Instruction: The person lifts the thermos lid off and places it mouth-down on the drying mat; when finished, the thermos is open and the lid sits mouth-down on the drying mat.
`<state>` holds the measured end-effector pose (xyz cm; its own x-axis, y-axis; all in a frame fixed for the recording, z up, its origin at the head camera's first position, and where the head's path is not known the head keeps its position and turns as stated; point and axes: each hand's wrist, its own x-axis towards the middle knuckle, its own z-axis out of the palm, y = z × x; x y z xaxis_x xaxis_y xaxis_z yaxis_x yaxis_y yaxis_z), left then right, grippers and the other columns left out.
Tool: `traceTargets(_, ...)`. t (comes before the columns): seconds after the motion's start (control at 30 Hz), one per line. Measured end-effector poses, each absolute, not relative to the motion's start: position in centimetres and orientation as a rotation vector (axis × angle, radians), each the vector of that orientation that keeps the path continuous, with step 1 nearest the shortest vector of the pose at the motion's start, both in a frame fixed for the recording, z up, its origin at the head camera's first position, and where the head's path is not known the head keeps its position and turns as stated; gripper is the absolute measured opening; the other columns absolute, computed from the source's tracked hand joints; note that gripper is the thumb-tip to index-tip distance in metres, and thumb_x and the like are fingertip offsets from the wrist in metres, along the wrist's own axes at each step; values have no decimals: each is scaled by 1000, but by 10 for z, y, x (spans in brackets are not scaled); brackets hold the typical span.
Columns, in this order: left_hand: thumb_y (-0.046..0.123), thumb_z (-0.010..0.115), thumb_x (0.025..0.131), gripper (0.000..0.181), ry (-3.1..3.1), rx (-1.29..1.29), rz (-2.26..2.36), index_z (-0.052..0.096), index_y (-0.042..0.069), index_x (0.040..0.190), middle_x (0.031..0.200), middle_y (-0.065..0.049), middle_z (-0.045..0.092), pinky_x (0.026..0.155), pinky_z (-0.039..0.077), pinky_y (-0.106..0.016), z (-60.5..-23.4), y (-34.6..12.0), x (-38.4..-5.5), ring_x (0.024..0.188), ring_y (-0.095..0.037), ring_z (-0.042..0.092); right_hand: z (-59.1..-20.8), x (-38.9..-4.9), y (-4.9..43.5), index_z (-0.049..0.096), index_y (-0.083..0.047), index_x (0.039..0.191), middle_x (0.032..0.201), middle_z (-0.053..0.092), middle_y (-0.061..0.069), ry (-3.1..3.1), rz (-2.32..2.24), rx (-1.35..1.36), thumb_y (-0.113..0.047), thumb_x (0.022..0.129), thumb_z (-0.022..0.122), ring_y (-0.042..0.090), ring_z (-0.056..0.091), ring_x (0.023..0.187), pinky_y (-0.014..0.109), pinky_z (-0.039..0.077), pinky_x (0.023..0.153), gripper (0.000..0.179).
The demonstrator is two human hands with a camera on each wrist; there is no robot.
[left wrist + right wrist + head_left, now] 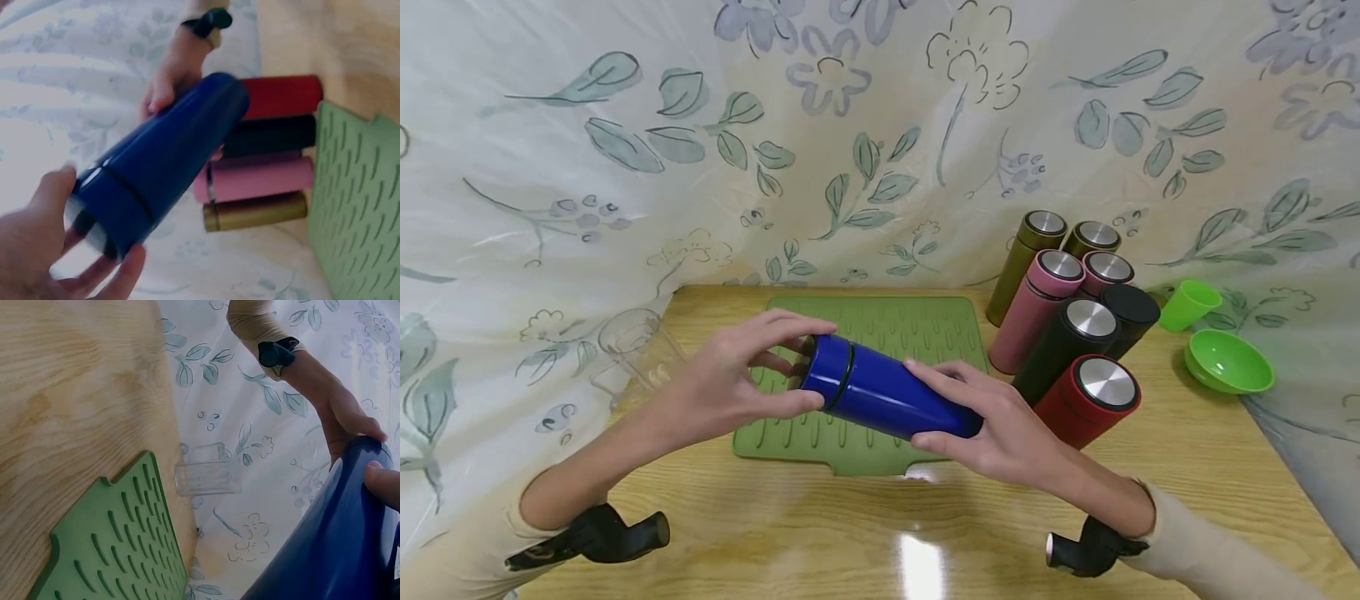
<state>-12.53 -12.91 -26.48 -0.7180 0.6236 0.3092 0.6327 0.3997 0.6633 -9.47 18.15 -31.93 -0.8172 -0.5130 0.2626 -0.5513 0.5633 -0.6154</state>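
Note:
A glossy blue thermos flask (880, 387) is held tilted in the air above the green ridged mat (895, 325). My left hand (752, 367) grips its capped end, thumb on the near side and fingers round the far side. Round the base end, my right hand (992, 417) holds the flask with thumb and fingers. In the left wrist view the dark seam below the cap of the blue flask (169, 156) shows, with the left fingertips at the cap's rim. The right wrist view catches the flask (331, 531) only in part.
Right of the mat stand several flasks: red (1082, 400), black (1063, 342), pink (1037, 308) and olive-gold (1026, 258). Beyond them are a green cup (1189, 305) and a green bowl (1228, 362). A clear pitcher (640, 346) stands at the left edge of the wooden table (805, 533).

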Motion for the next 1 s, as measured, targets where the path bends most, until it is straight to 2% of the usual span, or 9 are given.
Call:
traceTargets(0.13, 20, 82, 78, 70, -2619, -1316, -1221, 51, 21, 141, 151, -5, 36, 86, 59, -27, -258, -136, -127, 113, -22, 64, -320, -98, 185, 42, -30, 147, 129, 57, 5, -2719, 1157, 948, -29, 83, 76, 21, 61, 108, 32, 57, 81, 73)
traceTargets(0.2, 15, 81, 78, 67, -2552, -1426, -1210, 53, 19, 139, 154, -6, 35, 86, 59, -28, -258, -138, -130, 114, -22, 64, -319, -99, 186, 42, -29, 147, 129, 57, 5, -2722, 1180, 946, -27, 83, 77, 22, 60, 108, 33, 57, 81, 73)
traceTargets(0.3, 7, 81, 77, 62, -2455, -1508, -1205, 58, 14, 134, 145, -10, 48, 82, 60, -27, -260, -139, -135, 118, -25, 61, -319, -100, 186, 42, -29, 148, 129, 57, 7, -2734, 1230, 953, -25, 83, 77, 24, 60, 109, 34, 57, 82, 74)
traceTargets(0.43, 9, 83, 75, 60, -2444, -1373, -1206, 61, 14, 131, 124, -9, 61, 75, 61, -24, -265, -135, -134, 98, -16, 69, -320, -98, 186, 41, -31, 148, 129, 56, 6, -2734, 1189, 968, -28, 83, 77, 23, 60, 109, 33, 57, 81, 74)
traceTargets(0.57, 15, 83, 76, 57, -2506, -1213, -1207, 62, 15, 129, 109, -4, 63, 74, 60, -22, -267, -132, -130, 86, -11, 70, -319, -98, 185, 42, -33, 147, 129, 56, 3, -2710, 1090, 974, -32, 81, 78, 20, 60, 108, 32, 57, 81, 75)
traceTargets(0.67, 16, 83, 76, 61, -2529, -1247, -1243, 58, 15, 132, 121, -6, 60, 76, 60, -23, -265, -134, -127, 99, -17, 69, -320, -98, 185, 43, -31, 146, 129, 56, 3, -2698, 1098, 991, -31, 81, 78, 20, 60, 109, 32, 57, 81, 74)
traceTargets(0.77, 13, 83, 76, 71, -2512, -1396, -1272, 51, 14, 140, 142, -10, 48, 80, 60, -26, -262, -137, -128, 111, -23, 64, -321, -98, 186, 43, -29, 147, 129, 56, 4, -2685, 1155, 995, -27, 82, 78, 21, 60, 109, 32, 57, 82, 74)
traceTargets(0.83, 10, 83, 75, 75, -2475, -1501, -1238, 49, 14, 142, 148, -12, 43, 82, 60, -29, -260, -139, -130, 117, -25, 61, -321, -98, 187, 43, -28, 147, 129, 56, 5, -2682, 1185, 991, -25, 82, 78, 22, 60, 109, 32, 57, 82, 74)
traceTargets(1.0, 5, 82, 74, 69, -2411, -1508, -1152, 55, 13, 137, 134, -12, 55, 76, 61, -25, -260, -138, -133, 109, -22, 65, -322, -97, 185, 43, -28, 147, 129, 56, 5, -2672, 1211, 991, -24, 82, 78, 23, 60, 110, 33, 58, 83, 74)
